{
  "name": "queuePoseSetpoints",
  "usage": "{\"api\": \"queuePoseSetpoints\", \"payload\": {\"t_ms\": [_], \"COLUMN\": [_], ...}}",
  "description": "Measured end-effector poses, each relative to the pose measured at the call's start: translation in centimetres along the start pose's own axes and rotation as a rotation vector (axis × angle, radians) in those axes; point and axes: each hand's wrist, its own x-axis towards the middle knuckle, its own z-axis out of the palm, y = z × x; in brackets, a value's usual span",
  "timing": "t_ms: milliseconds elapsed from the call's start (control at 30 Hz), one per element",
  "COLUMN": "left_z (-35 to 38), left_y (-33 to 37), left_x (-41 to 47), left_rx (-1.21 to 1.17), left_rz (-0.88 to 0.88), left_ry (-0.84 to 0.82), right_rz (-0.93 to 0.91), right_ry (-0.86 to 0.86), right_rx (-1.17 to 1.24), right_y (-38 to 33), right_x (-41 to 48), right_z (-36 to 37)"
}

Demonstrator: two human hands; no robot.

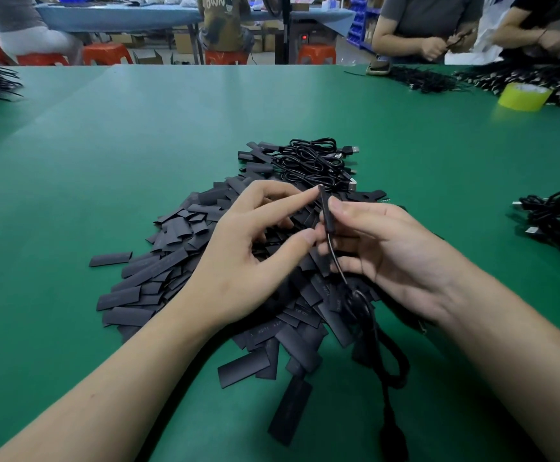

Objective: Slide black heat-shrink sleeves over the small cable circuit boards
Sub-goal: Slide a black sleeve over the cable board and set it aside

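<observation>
We are looking across a wide green table [112,155] in a workshop. On its far side, people are sitting on red stools [107,54] and handling black cables. The pile of black sleeves [172,258] is lying in the middle of the table, and we are taking everything else from it.

Beyond the pile and touching its far edge, a bundle of coiled cables [311,161] with USB plugs is resting. Well to the right of the pile, a second cable bundle [558,215] is lying near the table edge. Far beyond the pile to the right, a yellow tape roll [523,96] is standing.

Over the pile, our left hand [255,248] is reaching in from the left, index finger stretched to the top end of one upright sleeve [324,208] and thumb pressing its lower part, so it is pinching the sleeve lengthwise. Our right hand [388,251] is coming from the right with fingers curled, a fingertip touching the sleeve's side and the lower fingers gripping the thin cable [335,265] that is hanging out of the sleeve's bottom end toward the near side of the pile. We are not seeing a circuit board; whether one is sitting inside the sleeve we cannot tell.
</observation>
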Motion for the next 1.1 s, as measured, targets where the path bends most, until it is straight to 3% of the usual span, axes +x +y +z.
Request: {"api": "queuePoseSetpoints", "payload": {"t_ms": [200, 533, 867, 967, 1100], "left_z": [0.2, 0.1, -0.3, -0.7, -0.8], "left_y": [0.0, -0.1, -0.8, -1.1, -1.6], "left_x": [0.2, 0.0, 0.1, 0.5, 0.6], "left_rx": [0.1, 0.147, 0.326, 0.446, 0.435], "left_rz": [0.086, 0.178, 0.137, 0.217, 0.31], "left_ry": [0.152, 0.227, 0.323, 0.267, 0.125], "right_rz": [0.017, -0.079, -0.184, -0.177, -0.184], "right_ry": [0.036, 0.121, 0.084, 0.096, 0.11], "right_rx": [0.051, 0.092, -0.124, -0.093, -0.173], "right_y": [0.3, 1.5, 1.7, 1.6, 0.9], "right_x": [0.1, 0.3, 0.1, 0.2, 0.2], "right_z": [0.0, 0.9, 1.1, 1.1, 0.4]}}
